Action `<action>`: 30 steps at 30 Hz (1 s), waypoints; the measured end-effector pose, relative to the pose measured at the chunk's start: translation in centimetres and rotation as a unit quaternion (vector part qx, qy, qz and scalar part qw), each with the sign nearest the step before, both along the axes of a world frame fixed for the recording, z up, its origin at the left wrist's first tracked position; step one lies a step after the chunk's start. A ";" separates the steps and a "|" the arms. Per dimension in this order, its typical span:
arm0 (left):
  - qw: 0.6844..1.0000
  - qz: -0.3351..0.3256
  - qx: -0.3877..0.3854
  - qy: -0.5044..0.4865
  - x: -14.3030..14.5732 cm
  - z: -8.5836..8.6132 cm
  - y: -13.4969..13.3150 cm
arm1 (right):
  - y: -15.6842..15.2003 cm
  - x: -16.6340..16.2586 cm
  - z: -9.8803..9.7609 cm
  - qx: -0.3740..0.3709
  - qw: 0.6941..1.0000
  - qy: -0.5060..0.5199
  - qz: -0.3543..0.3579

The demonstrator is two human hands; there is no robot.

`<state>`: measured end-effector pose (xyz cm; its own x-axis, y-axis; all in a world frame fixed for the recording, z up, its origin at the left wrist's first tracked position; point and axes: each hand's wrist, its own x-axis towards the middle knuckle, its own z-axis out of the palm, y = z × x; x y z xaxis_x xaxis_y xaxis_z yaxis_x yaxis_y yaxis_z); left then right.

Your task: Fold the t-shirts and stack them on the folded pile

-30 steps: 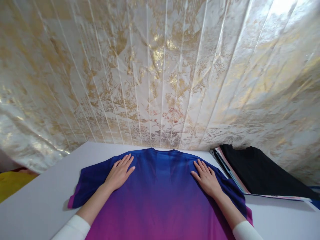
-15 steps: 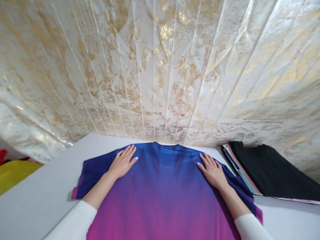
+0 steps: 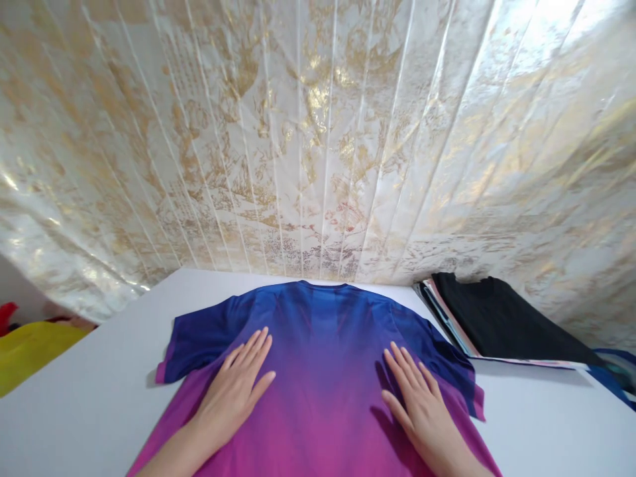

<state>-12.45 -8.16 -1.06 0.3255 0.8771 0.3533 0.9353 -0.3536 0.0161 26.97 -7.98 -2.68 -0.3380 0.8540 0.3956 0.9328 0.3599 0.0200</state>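
Observation:
A T-shirt [image 3: 318, 344] that fades from blue at the collar to magenta lower down lies spread flat on a white table [image 3: 99, 397], collar away from me. My left hand [image 3: 233, 394] rests flat on the shirt left of its middle, fingers stretched out and apart. On the right side of the chest my right hand [image 3: 422, 404] lies palm down as well, fingers extended. Neither hand holds anything. Both short sleeves are spread out to the sides.
A stack of folded garments with a black one on top [image 3: 497, 321] sits at the table's back right. A cream and gold patterned curtain [image 3: 318, 132] hangs behind the table. Yellow fabric [image 3: 30, 344] lies off the table's left edge.
Both hands have slid down the shirt toward me, from the shoulders to the chest area, staying flat. The view has shifted slightly.

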 end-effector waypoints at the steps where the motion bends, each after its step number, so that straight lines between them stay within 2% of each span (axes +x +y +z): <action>1: 1.000 0.004 0.005 0.004 -0.4 -0.6 -1.3 | -1.6 0.3 -0.5 0.012 1.000 -0.005 0.000; 3: 1.000 0.021 0.018 0.015 -1.4 -1.5 -2.9 | -3.9 1.4 -1.3 0.038 0.999 -0.015 -0.012; 6: 0.998 0.041 0.033 0.032 -2.5 -1.8 -3.4 | -5.0 3.6 -1.8 0.056 0.997 -0.035 -0.040; 10: 0.997 0.049 0.028 0.050 -2.5 -1.1 -2.9 | -4.8 5.2 -1.8 0.071 0.994 -0.063 -0.052; 14: 0.997 0.046 0.005 0.057 -2.6 -0.4 -3.2 | -4.6 5.4 -2.1 0.090 0.993 -0.077 -0.026; 18: 0.998 0.052 0.009 0.038 -4.7 -0.3 -3.7 | -4.5 5.9 -2.7 0.092 0.992 -0.084 -0.003; 24: 0.995 0.089 0.024 0.038 -8.0 -1.4 -3.8 | -4.2 6.6 -4.0 0.085 0.994 -0.071 0.015; 27: 0.990 0.126 0.049 0.047 -7.3 -1.1 -3.1 | -3.3 5.7 -3.6 0.077 0.996 -0.042 0.009; 30: 0.991 0.113 0.060 0.049 -4.7 0.1 -1.7 | -0.9 3.2 -1.7 0.037 0.999 -0.001 -0.020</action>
